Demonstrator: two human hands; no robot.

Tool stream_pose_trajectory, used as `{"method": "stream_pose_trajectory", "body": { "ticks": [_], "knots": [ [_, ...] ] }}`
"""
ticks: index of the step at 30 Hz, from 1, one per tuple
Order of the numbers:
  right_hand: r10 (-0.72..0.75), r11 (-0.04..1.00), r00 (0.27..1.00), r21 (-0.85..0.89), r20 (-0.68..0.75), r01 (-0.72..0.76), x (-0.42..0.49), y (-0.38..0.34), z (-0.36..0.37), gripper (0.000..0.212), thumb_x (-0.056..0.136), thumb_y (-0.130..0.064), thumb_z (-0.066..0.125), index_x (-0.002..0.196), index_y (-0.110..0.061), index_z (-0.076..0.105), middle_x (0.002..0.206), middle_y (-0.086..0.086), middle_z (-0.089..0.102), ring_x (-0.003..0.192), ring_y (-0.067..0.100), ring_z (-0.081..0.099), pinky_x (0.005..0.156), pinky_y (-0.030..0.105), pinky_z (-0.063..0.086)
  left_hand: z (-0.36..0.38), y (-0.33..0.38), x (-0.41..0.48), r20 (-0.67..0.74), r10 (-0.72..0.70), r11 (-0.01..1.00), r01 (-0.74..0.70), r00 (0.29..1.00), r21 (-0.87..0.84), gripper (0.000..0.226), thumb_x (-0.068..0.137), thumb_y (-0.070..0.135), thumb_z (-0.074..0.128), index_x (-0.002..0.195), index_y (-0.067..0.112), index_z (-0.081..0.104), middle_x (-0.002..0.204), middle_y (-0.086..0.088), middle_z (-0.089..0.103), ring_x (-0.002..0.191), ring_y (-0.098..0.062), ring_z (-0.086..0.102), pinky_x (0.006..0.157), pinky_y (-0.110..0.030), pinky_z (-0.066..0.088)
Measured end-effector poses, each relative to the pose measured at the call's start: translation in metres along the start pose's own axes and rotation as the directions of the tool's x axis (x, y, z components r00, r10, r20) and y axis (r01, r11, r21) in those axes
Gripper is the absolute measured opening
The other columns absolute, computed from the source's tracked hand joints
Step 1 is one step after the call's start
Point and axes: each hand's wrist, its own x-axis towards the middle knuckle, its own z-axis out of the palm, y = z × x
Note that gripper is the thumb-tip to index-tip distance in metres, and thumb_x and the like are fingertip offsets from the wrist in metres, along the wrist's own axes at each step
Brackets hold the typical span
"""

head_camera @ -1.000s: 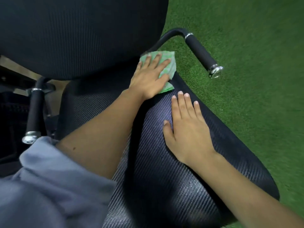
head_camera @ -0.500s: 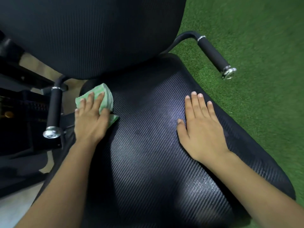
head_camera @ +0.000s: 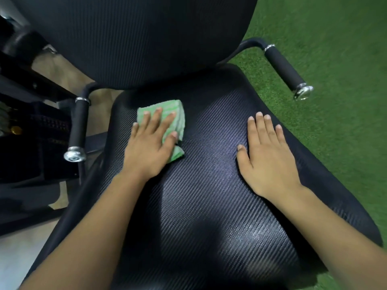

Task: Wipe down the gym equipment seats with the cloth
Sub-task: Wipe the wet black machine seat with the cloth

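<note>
Wiping the rear left part of the seat with the cloth.

The left hand (head_camera: 149, 150) presses flat, fingers spread, on the folded green cloth (head_camera: 167, 118) at the back left of the seat (head_camera: 209, 206); the right hand (head_camera: 267, 160) lies open, holding nothing. Best to use overlapping strokes with even pressure. The seat front is cut off, and the dark machine parts on the left are unclear.

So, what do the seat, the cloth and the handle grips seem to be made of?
Seat: likely vinyl, with a carbon-weave texture and slight sheen. Cloth: soft woven fabric, green striped, folded. Handle grips: matte black foam or rubber, with shiny metal end caps.
</note>
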Motion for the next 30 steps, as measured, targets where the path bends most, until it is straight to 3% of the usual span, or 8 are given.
{"method": "stream_pose_trajectory", "body": {
  "ticks": [4,8,10,14,17,21,24,30],
  "knots": [
    [0.002,1.0,1.0,-0.004,-0.008,-0.002,0.0,-0.001,0.001,0.078,0.087,-0.047,0.002,0.152,-0.003,0.008,0.16,0.014,0.002,0.148,0.023,-0.003,0.121,0.038,-0.003,0.007,0.034,0.028,0.013,-0.111,0.99,0.11,0.994,0.091,0.06,0.095,0.05,0.015,0.152,0.033,0.008,0.161,0.001,0.0,0.147,-0.025,-0.003,0.118,-0.046,-0.003],
    [0.002,1.0,1.0,-0.005,-0.009,-0.002,0.0,-0.001,0.0,0.078,0.088,-0.047,0.004,0.152,-0.003,0.01,0.16,0.015,0.003,0.148,0.023,-0.002,0.121,0.038,-0.003,0.019,0.07,-0.003,0.043,0.224,0.972,-0.226,0.974,0.063,0.064,0.089,0.051,0.011,0.151,0.035,0.01,0.161,0.003,0.003,0.148,-0.022,-0.003,0.118,-0.043,-0.003],
    [0.002,1.0,1.0,0.002,-0.009,-0.002,0.0,-0.001,0.0,0.078,0.088,-0.047,0.004,0.152,-0.003,0.01,0.16,0.015,0.003,0.148,0.023,-0.002,0.12,0.037,-0.003,0.017,0.051,-0.026,0.023,0.268,0.963,-0.269,0.963,0.014,0.061,0.09,0.054,0.013,0.15,0.039,0.015,0.16,0.008,0.006,0.148,-0.017,-0.002,0.118,-0.041,-0.002],
    [0.001,1.0,1.0,-0.009,-0.017,-0.001,0.0,-0.001,0.001,0.077,0.088,-0.046,0.003,0.152,-0.003,0.01,0.16,0.015,0.004,0.148,0.024,0.0,0.121,0.038,-0.002,0.002,-0.003,-0.029,-0.05,0.025,1.0,-0.026,0.998,-0.006,0.067,0.086,0.057,0.012,0.149,0.036,0.021,0.16,0.005,0.01,0.148,-0.018,0.002,0.119,-0.044,0.003],
    [0.001,1.0,1.0,-0.018,-0.027,-0.001,0.0,-0.001,0.001,0.077,0.089,-0.046,0.004,0.152,-0.002,0.011,0.16,0.016,0.005,0.148,0.025,0.0,0.121,0.039,-0.002,0.004,0.007,-0.005,-0.045,-0.125,0.992,0.126,0.991,0.022,0.068,0.086,0.053,0.014,0.15,0.035,0.018,0.161,0.002,0.008,0.148,-0.022,0.001,0.119,-0.045,0.0],
    [0.003,0.999,1.0,-0.032,-0.014,-0.004,0.001,-0.002,0.002,0.078,0.088,-0.047,0.003,0.152,-0.002,0.009,0.16,0.015,0.003,0.148,0.023,-0.001,0.12,0.037,-0.003,0.014,0.045,-0.011,-0.016,0.128,0.991,-0.127,0.992,0.046,0.068,0.086,0.052,0.007,0.151,0.033,0.015,0.161,0.0,0.008,0.148,-0.025,0.002,0.118,-0.045,0.0],
    [0.003,1.0,1.0,-0.031,-0.014,-0.003,0.001,-0.001,0.002,0.079,0.088,-0.047,0.003,0.152,-0.002,0.01,0.16,0.015,0.004,0.148,0.023,0.0,0.12,0.037,-0.003,0.012,0.022,-0.04,0.005,0.261,0.965,-0.261,0.965,0.025,0.06,0.092,0.051,0.013,0.15,0.038,0.017,0.16,0.007,0.007,0.148,-0.019,0.0,0.12,-0.042,0.001],
    [0.003,0.999,1.0,-0.038,-0.023,-0.004,0.001,0.0,0.003,0.079,0.087,-0.048,0.004,0.152,-0.002,0.012,0.16,0.015,0.006,0.148,0.024,0.001,0.121,0.038,-0.001,0.004,0.002,-0.019,-0.03,-0.021,0.999,0.022,0.999,0.03,0.073,0.082,0.057,0.004,0.151,0.036,0.014,0.161,0.001,0.007,0.148,-0.022,0.001,0.118,-0.043,-0.001]
  ]
}}
